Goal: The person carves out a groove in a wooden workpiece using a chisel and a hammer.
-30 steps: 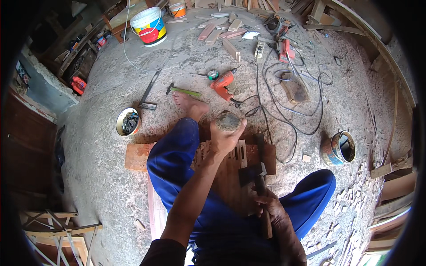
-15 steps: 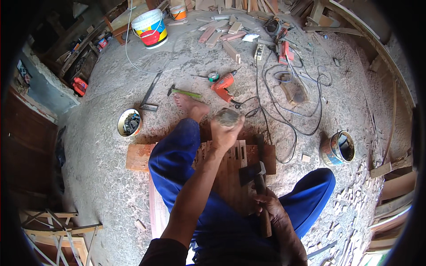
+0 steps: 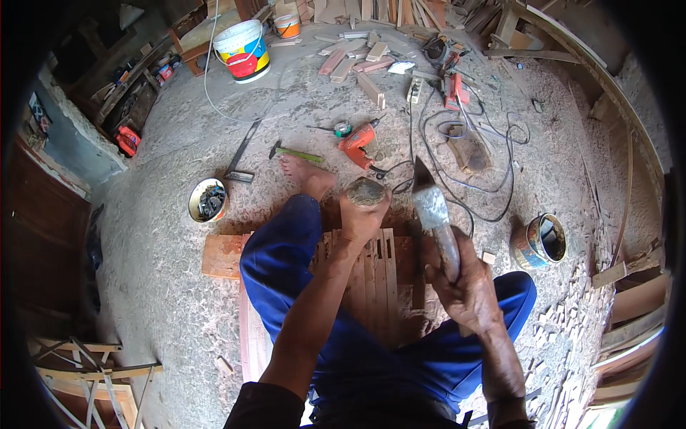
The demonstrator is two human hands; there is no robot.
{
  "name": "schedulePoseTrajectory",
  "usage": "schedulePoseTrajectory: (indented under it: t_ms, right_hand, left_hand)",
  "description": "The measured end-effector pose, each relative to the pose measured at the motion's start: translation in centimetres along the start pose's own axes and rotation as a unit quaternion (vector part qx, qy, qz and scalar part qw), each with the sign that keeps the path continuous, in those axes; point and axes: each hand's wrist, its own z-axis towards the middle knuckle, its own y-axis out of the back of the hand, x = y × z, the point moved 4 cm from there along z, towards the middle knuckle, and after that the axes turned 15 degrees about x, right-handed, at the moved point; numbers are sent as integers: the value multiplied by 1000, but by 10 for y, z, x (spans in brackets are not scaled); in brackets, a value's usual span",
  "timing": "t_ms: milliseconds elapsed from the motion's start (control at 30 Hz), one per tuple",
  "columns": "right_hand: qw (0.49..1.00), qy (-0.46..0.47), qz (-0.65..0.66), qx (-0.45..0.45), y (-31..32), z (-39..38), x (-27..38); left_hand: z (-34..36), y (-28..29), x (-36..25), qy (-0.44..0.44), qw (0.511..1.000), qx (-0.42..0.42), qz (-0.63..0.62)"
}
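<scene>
My left hand (image 3: 363, 220) is closed around an upright, thick wooden piece with a round, worn end (image 3: 366, 191); seen end-on, its lower part is hidden. Raised on the right, my right hand (image 3: 468, 292) grips a hatchet (image 3: 431, 207) by its wooden handle. The hatchet's metal head stands beyond that hand, to the right of the worn wooden end and apart from it. Below my hands, between my legs, lie several wooden strips (image 3: 371, 275) side by side, with dark slots cut near their far ends. A reddish board (image 3: 221, 256) runs crosswise under them.
Past my bare foot lie a green-handled hammer (image 3: 300, 154), an orange drill (image 3: 358, 145) and a try square (image 3: 240, 154). Cables (image 3: 493, 189) loop across the floor at right. Buckets stand left (image 3: 208, 199) and right (image 3: 539, 242). Wood offcuts (image 3: 350, 61) are scattered farther off.
My right hand has lifted the hatchet from low by my right thigh, up and away from my body, turning its head. My left hand has stayed nearly in place.
</scene>
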Motion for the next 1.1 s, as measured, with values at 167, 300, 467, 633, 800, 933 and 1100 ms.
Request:
schedulePoseTrajectory:
  t_ms: [167, 300, 467, 633, 800, 933, 1100]
  right_hand:
    - [991, 76, -105, -19, 22, 15, 35]
    - [978, 120, -169, -23, 29, 33, 56]
    - [915, 3, -385, 118, 7, 59, 35]
    - [937, 33, -314, 147, 5, 58, 17]
    - [966, 62, -226, 108, 34, 61, 67]
    - [951, 223, -173, -124, 56, 81, 106]
    - [885, 28, -437, 159, 11, 96, 25]
  left_hand:
    - [-2, -4, 3, -18, 999, 31, -10]
    - [-4, -4, -4, -14, 999, 10, -43]
    - [-1, -9, -3, -42, 974, 35, -219]
    - [-2, -3, -3, -69, 986, 89, 122]
    - [16, 4, 60, 79, 975, 38, -204]
    - [20, 2, 29, 67, 994, 35, -75]
    - [11, -1, 33, 54, 994, 67, -71]
